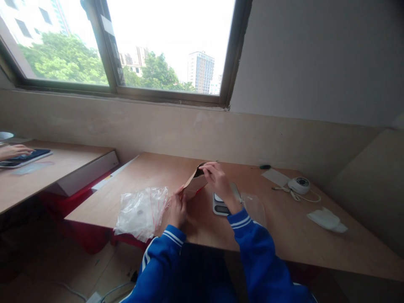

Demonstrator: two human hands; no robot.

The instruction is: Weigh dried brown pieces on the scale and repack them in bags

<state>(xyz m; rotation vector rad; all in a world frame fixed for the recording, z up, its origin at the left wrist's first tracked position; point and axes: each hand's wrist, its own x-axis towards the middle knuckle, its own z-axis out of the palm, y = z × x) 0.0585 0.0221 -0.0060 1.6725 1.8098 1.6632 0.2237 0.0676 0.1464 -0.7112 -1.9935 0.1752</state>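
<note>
A brown paper bag (pixel 193 186) is tilted above the table, its top edge parted and its inside dark. My left hand (pixel 179 207) is closed on the bag's lower left side. At the open mouth, my right hand (pixel 217 177) has its fingers pinched together; what is between them is too small to make out. Beneath my right wrist a small digital kitchen scale (pixel 219 207) lies on the table, partly covered. Left of my left hand is a stack of clear zip bags (pixel 139 212) with red seal lines.
A clear plastic bag (pixel 255 207) lies right of the scale. Farther right are a white dome camera (pixel 298 185) with its cable, a green-handled screwdriver (pixel 264 167) and a crumpled white wrapper (pixel 327 220). Another person's hand (pixel 14 151) rests at the neighbouring table (pixel 78 168).
</note>
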